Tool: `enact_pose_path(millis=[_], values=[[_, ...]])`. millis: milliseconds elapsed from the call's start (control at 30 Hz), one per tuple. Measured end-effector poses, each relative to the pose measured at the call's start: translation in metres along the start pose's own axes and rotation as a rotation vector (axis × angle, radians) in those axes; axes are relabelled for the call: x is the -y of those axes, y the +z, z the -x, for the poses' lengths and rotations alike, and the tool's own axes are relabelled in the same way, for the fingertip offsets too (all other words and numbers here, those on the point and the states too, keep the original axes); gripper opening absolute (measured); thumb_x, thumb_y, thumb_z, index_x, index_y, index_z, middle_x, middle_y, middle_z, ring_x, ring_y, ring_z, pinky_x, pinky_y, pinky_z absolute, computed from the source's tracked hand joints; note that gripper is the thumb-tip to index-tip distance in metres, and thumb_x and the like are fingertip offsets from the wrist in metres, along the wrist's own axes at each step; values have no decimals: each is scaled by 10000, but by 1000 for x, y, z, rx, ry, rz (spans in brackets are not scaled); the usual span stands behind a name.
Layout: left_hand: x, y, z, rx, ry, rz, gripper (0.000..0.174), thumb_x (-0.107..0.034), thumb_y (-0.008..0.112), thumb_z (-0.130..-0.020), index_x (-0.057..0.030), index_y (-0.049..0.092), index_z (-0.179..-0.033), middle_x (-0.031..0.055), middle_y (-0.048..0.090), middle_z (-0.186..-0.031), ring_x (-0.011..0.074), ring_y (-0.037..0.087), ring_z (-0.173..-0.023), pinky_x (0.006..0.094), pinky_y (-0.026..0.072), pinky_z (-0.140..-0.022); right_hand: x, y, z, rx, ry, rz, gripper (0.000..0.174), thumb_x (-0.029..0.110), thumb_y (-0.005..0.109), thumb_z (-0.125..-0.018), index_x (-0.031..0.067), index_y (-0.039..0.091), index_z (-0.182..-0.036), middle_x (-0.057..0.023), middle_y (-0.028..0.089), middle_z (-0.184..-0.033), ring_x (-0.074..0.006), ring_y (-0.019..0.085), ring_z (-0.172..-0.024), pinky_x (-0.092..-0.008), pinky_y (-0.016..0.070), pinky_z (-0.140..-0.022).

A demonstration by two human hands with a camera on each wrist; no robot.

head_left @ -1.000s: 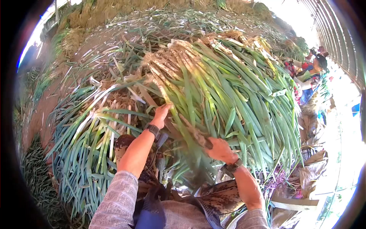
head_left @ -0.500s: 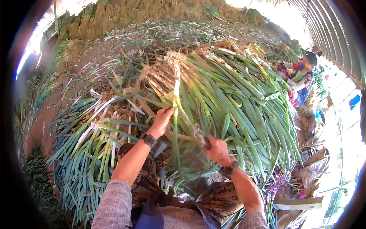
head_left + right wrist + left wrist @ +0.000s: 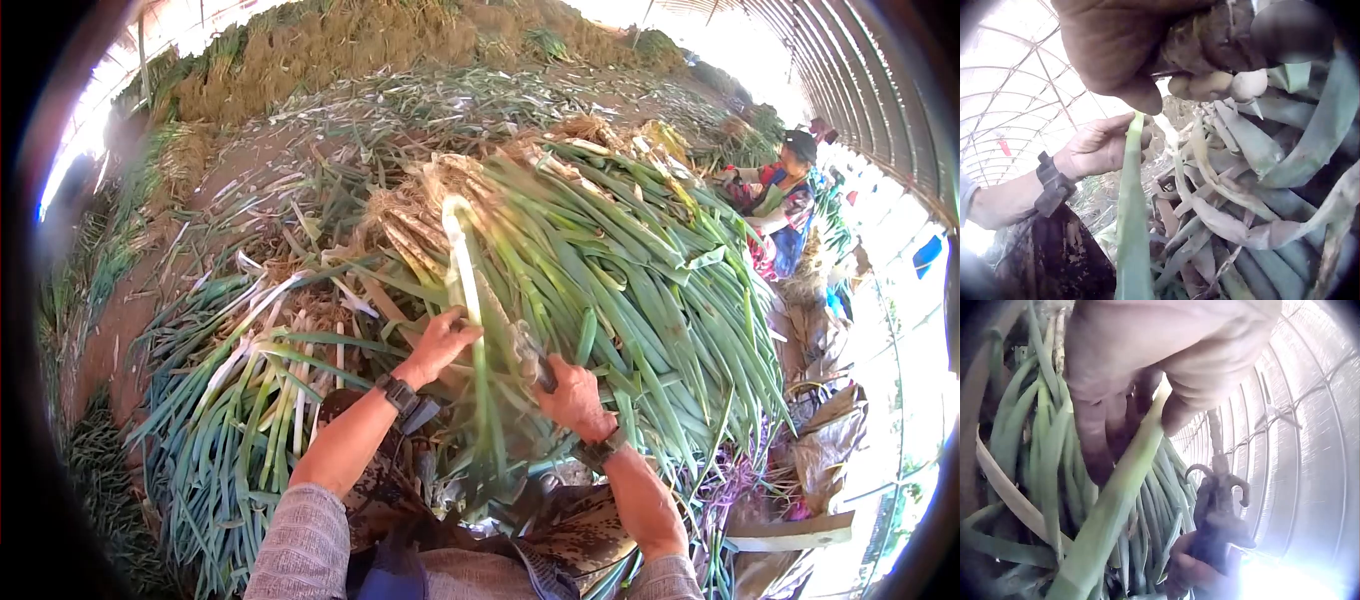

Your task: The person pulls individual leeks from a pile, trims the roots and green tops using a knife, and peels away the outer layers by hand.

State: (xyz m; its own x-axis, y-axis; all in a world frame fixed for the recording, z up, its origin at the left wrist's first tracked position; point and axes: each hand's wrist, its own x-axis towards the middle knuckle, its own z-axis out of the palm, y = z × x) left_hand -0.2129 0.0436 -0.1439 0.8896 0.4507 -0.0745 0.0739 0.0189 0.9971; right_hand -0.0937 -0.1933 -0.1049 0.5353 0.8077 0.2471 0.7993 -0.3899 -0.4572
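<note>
My left hand (image 3: 440, 345) pinches a green onion (image 3: 464, 265) between thumb and fingers. Its pale, smooth end points up and away, and its green leaf runs down toward my lap. In my right hand (image 3: 577, 402) I grip a dirt-caked dark tool (image 3: 1219, 503); the left wrist view shows its thin rod and curved hook-like parts. This tool sits just right of the onion, its exact kind unclear. Beyond both hands lies a big pile of unpeeled green onions (image 3: 650, 270) with brown roots.
More green onions (image 3: 230, 420), with white stems, are heaped at my left. Leaf scraps (image 3: 340, 110) litter the ground ahead, before a tall stack of onion bundles (image 3: 300, 60). Another person (image 3: 780, 205) sits at far right, by the ribbed greenhouse wall (image 3: 880, 110).
The onion in my left hand had brown roots and dirty skin half a second ago; its top now looks bare and white. My left hand has shifted slightly down and right.
</note>
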Motion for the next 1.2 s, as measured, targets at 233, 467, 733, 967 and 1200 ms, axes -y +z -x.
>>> enact_pose_path(millis=[233,467,733,967,1200], values=[[22,22,15,163,72,17,442,-191,657,-938,-1,544,-1321,54,644,-1101,121,615,-935,313,530,-759,-8,6,-1,-45,57,-18,315,276,717,-787,72,639,-1014,-191,683,-786,-421,655,-741,-502,530,-673],[34,17,19,170,21,-77,386,-178,636,-948,10,567,-1278,45,650,-1045,105,607,-898,312,515,-746,-17,-1,5,27,90,14,321,300,710,-794,73,646,-1011,-195,687,-812,-417,656,-773,-511,524,-711],[71,16,15,131,-194,-41,346,-164,614,-953,10,582,-1250,60,658,-1001,138,617,-846,312,512,-725,-11,-1,11,161,152,37,327,326,673,-817,72,648,-1021,-217,687,-899,-441,643,-866,-520,507,-780],[115,26,15,217,-338,-15,335,-143,571,-961,29,574,-1249,102,662,-982,185,647,-805,342,560,-628,-10,3,14,368,182,149,356,349,687,-795,30,626,-939,-250,666,-874,-460,621,-878,-534,493,-768],[116,35,21,143,-282,2,353,-181,596,-883,21,644,-1168,76,666,-865,166,613,-743,320,495,-601,1,7,2,354,154,201,344,336,665,-812,23,619,-946,-252,666,-861,-466,621,-871,-551,480,-778]])
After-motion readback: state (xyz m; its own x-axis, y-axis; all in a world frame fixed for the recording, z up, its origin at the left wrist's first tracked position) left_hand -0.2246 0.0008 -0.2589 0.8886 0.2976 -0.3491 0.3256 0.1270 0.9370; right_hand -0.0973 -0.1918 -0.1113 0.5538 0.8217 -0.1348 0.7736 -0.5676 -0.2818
